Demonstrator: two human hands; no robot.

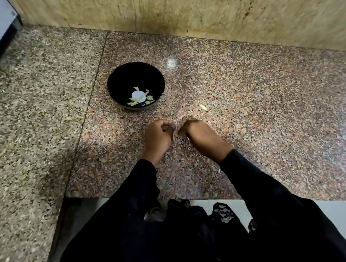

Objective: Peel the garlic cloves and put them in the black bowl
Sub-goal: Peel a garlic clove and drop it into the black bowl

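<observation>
A black bowl [135,86] is set on the speckled granite counter [249,119], and several pale peeled cloves [141,98] are seen lying at its bottom. Just right of the bowl and nearer the person, the left hand [157,137] and right hand [198,135] are held close together, fingers curled; a small pinkish piece [174,135] (garlic or skin, too small to tell) is pinched between them. One loose clove [202,107] is left on the counter right of the bowl.
</observation>
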